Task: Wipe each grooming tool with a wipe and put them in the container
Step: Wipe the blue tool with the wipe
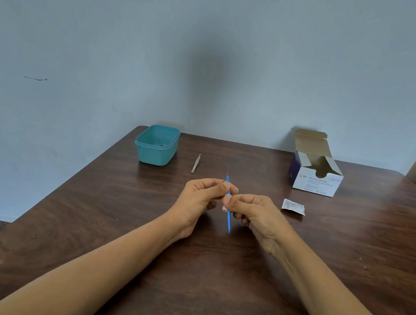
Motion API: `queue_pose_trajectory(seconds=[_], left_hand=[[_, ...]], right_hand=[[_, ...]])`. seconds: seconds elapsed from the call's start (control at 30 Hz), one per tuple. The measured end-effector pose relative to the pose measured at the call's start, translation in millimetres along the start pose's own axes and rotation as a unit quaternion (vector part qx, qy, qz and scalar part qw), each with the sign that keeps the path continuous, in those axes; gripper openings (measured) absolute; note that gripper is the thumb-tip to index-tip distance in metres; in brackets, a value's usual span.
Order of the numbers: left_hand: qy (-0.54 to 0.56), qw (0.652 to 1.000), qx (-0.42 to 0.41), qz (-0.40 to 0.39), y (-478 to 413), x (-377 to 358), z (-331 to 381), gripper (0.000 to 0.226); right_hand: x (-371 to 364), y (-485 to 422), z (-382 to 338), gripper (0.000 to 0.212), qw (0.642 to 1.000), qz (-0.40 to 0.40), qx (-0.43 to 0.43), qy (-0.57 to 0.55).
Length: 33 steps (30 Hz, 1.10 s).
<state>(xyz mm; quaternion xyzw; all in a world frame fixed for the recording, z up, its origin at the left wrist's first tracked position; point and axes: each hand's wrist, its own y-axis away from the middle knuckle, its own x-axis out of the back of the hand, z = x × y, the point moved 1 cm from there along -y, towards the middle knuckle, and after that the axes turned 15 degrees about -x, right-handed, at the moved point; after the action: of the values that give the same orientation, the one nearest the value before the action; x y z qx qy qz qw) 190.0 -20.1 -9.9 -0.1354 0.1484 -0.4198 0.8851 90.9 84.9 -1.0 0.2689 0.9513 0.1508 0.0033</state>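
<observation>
I have the slim blue tool (228, 218) above the middle of the counter (207, 282), wire tip pointing away. The left hand (198, 197) has its curled fingers pinching the tool near the top, and the right hand (256, 213) grips it mid-shaft. Tweezers (196, 163) lie just beyond the left hand, with the teal container (156, 145) further left. A wipe packet (293, 207) lies beside the right hand, with the open swab box (314, 176) behind it.

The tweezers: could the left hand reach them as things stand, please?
Probably yes: only bare table lies between the left hand and the tweezers, though its fingers now pinch the blue tool.
</observation>
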Motion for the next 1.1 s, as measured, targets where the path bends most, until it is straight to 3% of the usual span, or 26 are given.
queue_pose_trajectory(seconds=[0.27,0.5,0.63,0.7,0.8,0.93,1.1], left_hand=[[0.043,0.999,0.022,-0.005,0,-2,8,0.019],[0.109,0.994,0.003,-0.019,1,-2,13,0.022],[0.159,0.987,-0.009,-0.029,1,-2,16,0.014],[0.182,0.983,-0.014,-0.016,0,-2,18,0.013],[0.158,0.987,-0.025,0.001,-2,1,20,0.017],[0.116,0.992,-0.032,0.025,-2,4,17,0.028],[0.01,0.993,-0.094,0.065,-3,5,12,0.016]], right_hand=[[-1,1,-4,0.015,0.992,-0.08,-0.065,-0.071],[-4,6,-4,0.013,0.953,-0.178,-0.165,-0.184],[-5,8,-2,0.034,0.919,-0.276,-0.167,-0.225],[-6,10,-2,0.032,0.921,-0.296,-0.159,-0.199],[-7,14,-4,0.01,0.952,-0.245,-0.138,-0.119],[-6,12,-6,0.014,0.989,-0.124,-0.077,-0.012],[-4,11,-6,0.012,0.998,-0.026,-0.009,0.059]])
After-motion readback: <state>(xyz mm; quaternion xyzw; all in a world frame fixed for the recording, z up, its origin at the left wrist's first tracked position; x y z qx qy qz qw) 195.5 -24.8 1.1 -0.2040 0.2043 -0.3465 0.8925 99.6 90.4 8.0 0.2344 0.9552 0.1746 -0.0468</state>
